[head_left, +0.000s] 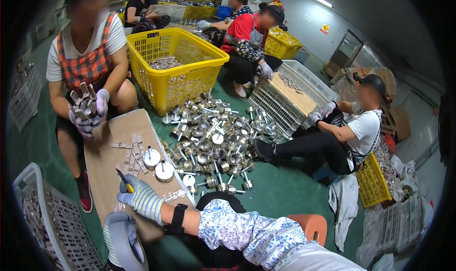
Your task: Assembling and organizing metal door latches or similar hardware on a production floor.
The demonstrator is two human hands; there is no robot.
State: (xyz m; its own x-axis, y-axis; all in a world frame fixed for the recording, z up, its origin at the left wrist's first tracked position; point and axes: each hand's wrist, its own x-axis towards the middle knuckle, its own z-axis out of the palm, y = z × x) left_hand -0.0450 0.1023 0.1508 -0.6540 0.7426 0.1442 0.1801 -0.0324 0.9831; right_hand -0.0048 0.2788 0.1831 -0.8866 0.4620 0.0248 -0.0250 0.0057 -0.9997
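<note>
My right hand [142, 198], in a striped glove with a black band at the wrist, is closed around a slim knife-like tool [124, 183] with a dark tip and yellow on its handle. It is held low over the cardboard-covered work surface [102, 164]. My left hand [110, 245], also in a striped glove, is at the near edge, largely behind a thick grey loop [129, 249]; its fingers are hidden. Beyond my right hand lie several flat metal strips [134, 159]. Two round metal parts with upright stems [164, 171] stand beside them.
A heap of stemmed metal cups [213, 138] covers the green floor to the right. Behind it stands a yellow basket [178, 71]; a white basket [61, 223] is at left. A co-worker opposite holds metal pieces [85, 102]. Other people sit around. An orange stool [311, 226] is nearby.
</note>
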